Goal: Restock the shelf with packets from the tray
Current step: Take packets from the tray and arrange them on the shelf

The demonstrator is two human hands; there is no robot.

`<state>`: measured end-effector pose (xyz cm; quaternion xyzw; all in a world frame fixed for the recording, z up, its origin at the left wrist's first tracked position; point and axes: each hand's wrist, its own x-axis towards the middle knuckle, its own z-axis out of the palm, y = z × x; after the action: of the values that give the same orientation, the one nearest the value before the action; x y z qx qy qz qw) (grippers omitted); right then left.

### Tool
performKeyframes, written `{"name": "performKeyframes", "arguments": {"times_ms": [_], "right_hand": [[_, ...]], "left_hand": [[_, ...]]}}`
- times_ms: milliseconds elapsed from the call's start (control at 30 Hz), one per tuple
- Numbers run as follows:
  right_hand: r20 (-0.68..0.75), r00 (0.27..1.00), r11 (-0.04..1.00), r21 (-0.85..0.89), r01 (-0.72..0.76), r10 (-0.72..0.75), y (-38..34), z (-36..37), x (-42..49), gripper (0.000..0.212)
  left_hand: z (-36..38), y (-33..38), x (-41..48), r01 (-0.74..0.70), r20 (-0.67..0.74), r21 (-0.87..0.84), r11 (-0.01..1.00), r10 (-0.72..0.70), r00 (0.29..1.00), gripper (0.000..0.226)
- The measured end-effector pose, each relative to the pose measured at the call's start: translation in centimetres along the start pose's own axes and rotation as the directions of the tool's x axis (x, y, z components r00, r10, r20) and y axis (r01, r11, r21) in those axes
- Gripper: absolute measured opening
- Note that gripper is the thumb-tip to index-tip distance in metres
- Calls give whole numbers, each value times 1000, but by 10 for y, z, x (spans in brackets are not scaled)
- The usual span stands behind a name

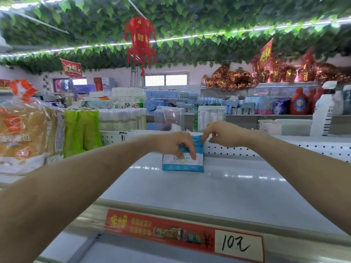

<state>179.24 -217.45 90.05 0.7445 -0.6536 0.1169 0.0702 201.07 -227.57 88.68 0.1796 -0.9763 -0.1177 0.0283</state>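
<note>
Head camera looks across a pale grey, glossy metal shelf (237, 186) in a shop, backed by a white perforated panel (228, 149) and edged in front by a rail carrying one red price label (182, 234) with a handwritten white tag. Overhead, green artificial leaves cover the ceiling, and a single red paper lantern (140, 40) hangs from it. Near the back of the shelf, upright against the panel, stand blue and white packets (183, 164) of soft, slightly crinkled film; at least two are visible, one behind the other, though the exact count is hidden. The left hand (175, 143) curls over the front packet's top, fingers pressed down on its white face, gripping it. The right hand (225, 134) pinches the top edge of the rear packet between thumb and fingertips, the other fingers loosely bent. To the left sit a large clear-wrapped bag of bread (26, 133) and two green pouches (82, 131). No tray shows in view.
</note>
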Motion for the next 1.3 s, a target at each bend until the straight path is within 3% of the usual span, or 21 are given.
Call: {"name": "performKeyframes", "arguments": {"times_ms": [200, 467, 700, 933, 1133, 1300], "right_hand": [[-14, 1000, 1000, -18, -7, 7, -8, -6, 3, 31], [-36, 994, 995, -25, 97, -98, -55, -12, 18, 28], [-2, 949, 949, 7, 317, -317, -146, 2, 58, 23], [25, 806, 806, 64, 589, -591, -291, 26, 99, 24], [41, 591, 590, 145, 794, -805, -427, 59, 95, 23], [99, 427, 436, 294, 850, -899, -515, 114, 60, 19]], "left_hand": [[2, 0, -1, 4, -57, 156, 988, 5, 998, 40], [-17, -21, -55, 20, -129, 137, 990, -2, 992, 32], [-43, -53, -169, 263, -193, 37, 964, -252, 948, 28], [-48, -69, -332, 543, -283, 11, 840, -518, 807, 28], [-20, -44, -480, 752, -314, -72, 655, -730, 607, 24], [43, -13, -586, 864, -290, -185, 468, -866, 407, 24]]}}
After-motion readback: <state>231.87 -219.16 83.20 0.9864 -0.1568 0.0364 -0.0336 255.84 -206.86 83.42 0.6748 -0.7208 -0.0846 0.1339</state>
